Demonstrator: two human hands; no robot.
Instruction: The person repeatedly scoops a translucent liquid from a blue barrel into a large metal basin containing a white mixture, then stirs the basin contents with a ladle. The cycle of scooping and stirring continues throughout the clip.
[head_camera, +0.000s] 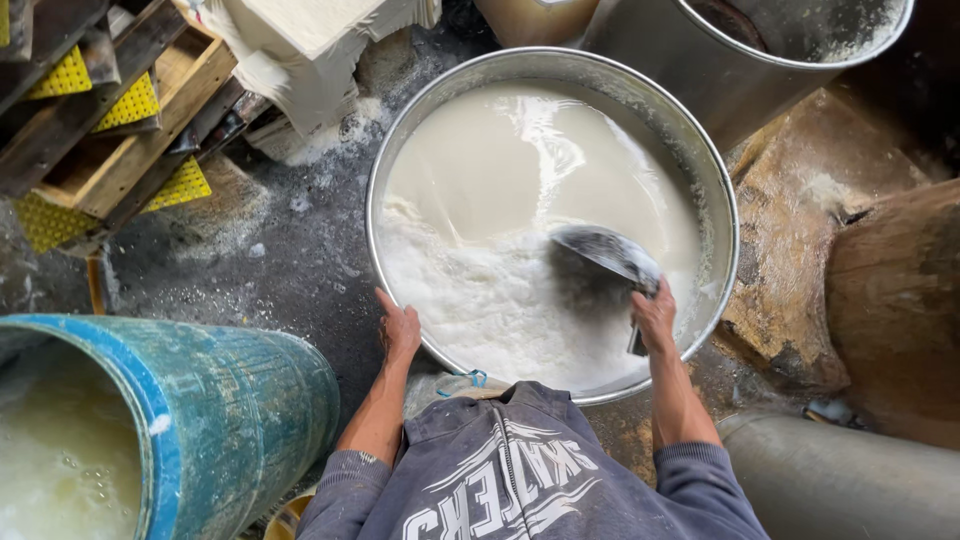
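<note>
1. Here the right hand (655, 318) is closed around the handle of a metal scoop (606, 253), whose bowl sits blurred just above the white liquid (520, 170) in a big round metal tub (720, 190).
2. The scoop is over the right half of the tub, near the person's side, and it throws a dark shadow on the foam right below it.
3. The left hand (399, 330) rests on the near left rim of the tub, fingers curled over the edge, with nothing else in its hold.
4. The liquid is smooth and shiny on the far side, and frothy and lumpy on the near side.
5. A blue barrel (240, 400) stands at lower left, close to the left arm, with pale bubbly liquid inside.
6. A second metal tub (740, 80) stands just beyond the first one, at upper right.
7. Wooden pallets (110, 130) with yellow studded pads lie at upper left on the wet, splashed floor (280, 260).
</note>
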